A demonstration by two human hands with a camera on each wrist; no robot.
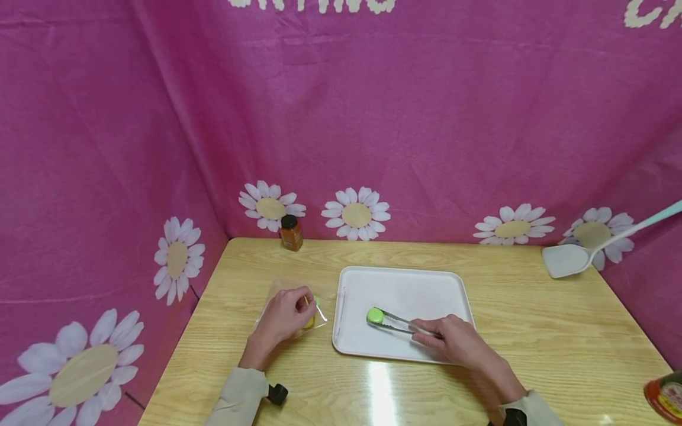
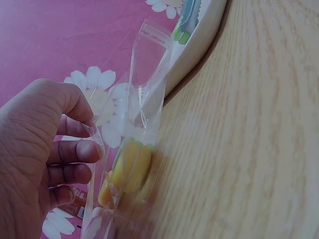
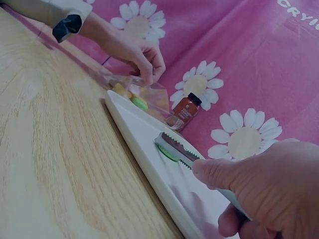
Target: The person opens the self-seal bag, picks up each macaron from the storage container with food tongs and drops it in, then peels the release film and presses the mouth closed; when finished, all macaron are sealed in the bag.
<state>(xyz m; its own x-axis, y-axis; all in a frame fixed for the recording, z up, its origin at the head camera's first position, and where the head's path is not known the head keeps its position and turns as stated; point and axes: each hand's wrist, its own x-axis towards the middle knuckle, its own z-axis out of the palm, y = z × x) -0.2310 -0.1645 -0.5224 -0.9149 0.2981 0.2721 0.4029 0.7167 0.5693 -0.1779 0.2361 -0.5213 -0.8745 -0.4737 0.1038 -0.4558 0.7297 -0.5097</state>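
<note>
My left hand (image 1: 285,313) pinches the edge of a clear plastic bag (image 2: 144,107) between thumb and forefinger, left of the white tray (image 1: 426,290). Inside the bag lie yellow pieces (image 2: 132,167) and a green one (image 3: 139,103). My right hand (image 1: 460,340) holds metal tongs (image 1: 396,329) with serrated edges over the tray. Between the tong tips sits a round green piece (image 1: 375,315), low at the tray's left part; whether it touches the tray I cannot tell. The palm side of the right hand is hidden in the head view.
A spice jar (image 1: 291,234) with a black lid stands at the table's back left. A white spatula (image 1: 567,260) with a mint handle lies at the back right. A red-lidded jar (image 1: 668,396) is at the right edge. Pink cloth (image 1: 415,130) borders the table.
</note>
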